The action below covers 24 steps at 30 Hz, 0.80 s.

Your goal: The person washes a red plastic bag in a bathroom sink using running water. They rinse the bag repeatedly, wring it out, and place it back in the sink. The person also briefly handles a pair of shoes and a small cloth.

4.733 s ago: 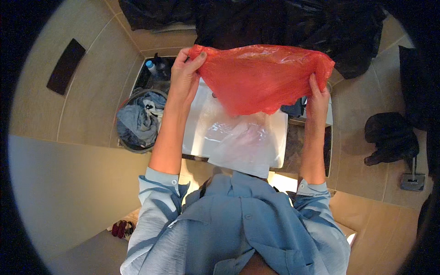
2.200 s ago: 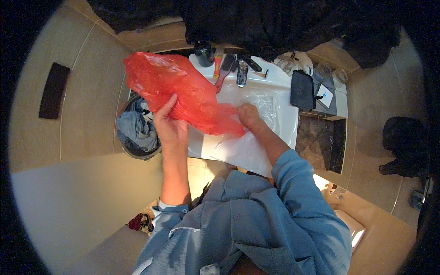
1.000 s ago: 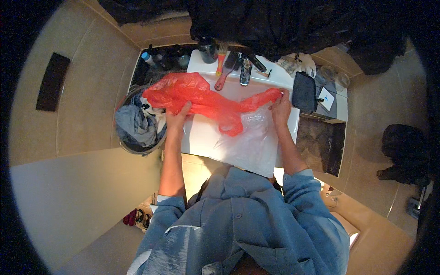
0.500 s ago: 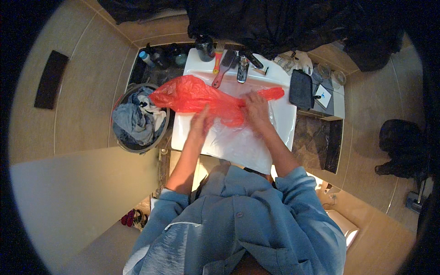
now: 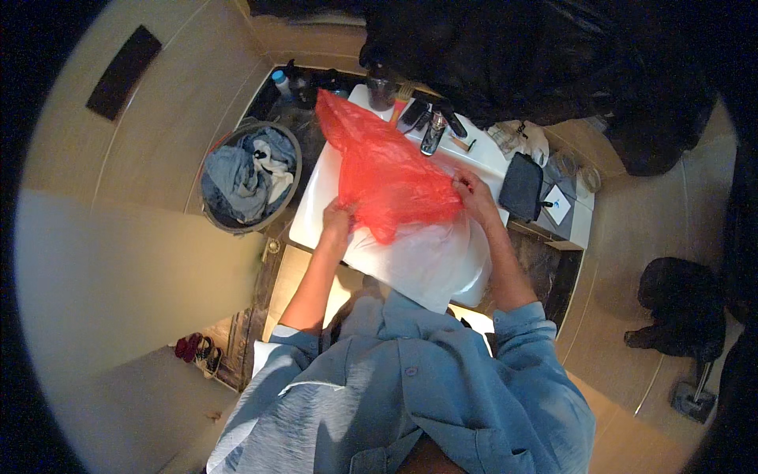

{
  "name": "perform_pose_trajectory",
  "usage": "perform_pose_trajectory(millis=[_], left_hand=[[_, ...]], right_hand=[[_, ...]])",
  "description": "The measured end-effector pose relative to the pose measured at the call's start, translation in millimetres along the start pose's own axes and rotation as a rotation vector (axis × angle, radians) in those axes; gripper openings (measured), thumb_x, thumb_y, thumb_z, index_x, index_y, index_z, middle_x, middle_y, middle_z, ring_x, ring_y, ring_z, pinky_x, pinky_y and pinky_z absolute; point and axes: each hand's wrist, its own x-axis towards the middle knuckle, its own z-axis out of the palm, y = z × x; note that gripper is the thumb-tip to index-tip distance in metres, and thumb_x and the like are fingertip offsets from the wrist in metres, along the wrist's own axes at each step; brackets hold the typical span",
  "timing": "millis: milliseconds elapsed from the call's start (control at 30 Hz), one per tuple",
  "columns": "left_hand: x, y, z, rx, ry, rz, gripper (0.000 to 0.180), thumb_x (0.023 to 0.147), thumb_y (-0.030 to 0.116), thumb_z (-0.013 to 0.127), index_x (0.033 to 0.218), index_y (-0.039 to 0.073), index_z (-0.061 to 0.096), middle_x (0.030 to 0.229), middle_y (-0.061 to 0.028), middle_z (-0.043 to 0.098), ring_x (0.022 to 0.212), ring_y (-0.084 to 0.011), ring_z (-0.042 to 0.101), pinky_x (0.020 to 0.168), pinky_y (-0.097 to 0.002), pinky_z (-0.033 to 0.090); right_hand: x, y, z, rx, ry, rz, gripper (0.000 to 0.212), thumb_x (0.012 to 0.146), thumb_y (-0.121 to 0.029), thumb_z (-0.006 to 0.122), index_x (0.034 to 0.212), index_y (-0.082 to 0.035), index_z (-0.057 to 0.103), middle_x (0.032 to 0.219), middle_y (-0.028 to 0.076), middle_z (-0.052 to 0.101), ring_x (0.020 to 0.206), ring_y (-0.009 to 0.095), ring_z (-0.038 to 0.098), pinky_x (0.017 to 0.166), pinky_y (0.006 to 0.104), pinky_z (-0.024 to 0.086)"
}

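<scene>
A thin red plastic bag [image 5: 383, 162] lies spread over a white washbasin [image 5: 320, 189], reaching from the tap down to the front of the bowl. My left hand [image 5: 338, 217] pinches its lower left edge. My right hand [image 5: 474, 193] grips its right edge. A clear plastic sheet [image 5: 426, 261] lies in the bowl under the red bag, just below both hands.
A round basket of clothes [image 5: 249, 178] stands left of the basin. A tap [image 5: 433, 134], combs and a cup crowd the basin's back rim. A dark pouch [image 5: 521, 186] and a white card [image 5: 557, 205] lie on the counter at right. Dark garments hang above.
The red bag, bunched into a horizontal band half a second ago, is now spread out lengthwise over the basin. Both hands have moved apart to its lower corners.
</scene>
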Motion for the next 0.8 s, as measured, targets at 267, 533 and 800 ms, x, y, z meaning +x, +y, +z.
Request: perform_pose_trajectory(millis=[267, 533, 800], left_hand=[[-17, 3, -9, 0.139, 0.113, 0.353, 0.024, 0.079, 0.006, 0.061, 0.099, 0.005, 0.048, 0.068, -0.0061, 0.058, 0.056, -0.0173, 0.058, 0.051, -0.0285, 0.051], [-69, -20, 81, 1.267, 0.01, 0.95, 0.042, 0.066, 0.021, 0.071, 0.099, 0.002, 0.055, 0.094, -0.0191, 0.055, 0.089, -0.0363, 0.054, 0.077, -0.0427, 0.045], [-43, -28, 67, 1.31, 0.031, 0.925, 0.016, 0.072, 0.009, 0.058, 0.087, 0.006, 0.063, 0.084, -0.0162, 0.062, 0.076, -0.0344, 0.06, 0.067, -0.0431, 0.046]], right_hand=[[6, 28, 2, -0.007, 0.13, -0.134, 0.03, 0.082, -0.017, 0.058, 0.107, -0.001, 0.055, 0.104, 0.021, 0.058, 0.099, 0.035, 0.056, 0.086, 0.0399, 0.045], [-37, -19, 8, -0.883, 0.103, -0.647, 0.039, 0.068, -0.02, 0.067, 0.104, -0.008, 0.057, 0.11, 0.017, 0.048, 0.104, 0.031, 0.049, 0.085, 0.0402, 0.042], [-23, 31, 17, -0.742, 0.04, -0.585, 0.013, 0.075, -0.013, 0.052, 0.084, -0.006, 0.059, 0.088, 0.012, 0.055, 0.087, 0.029, 0.052, 0.073, 0.0411, 0.042]])
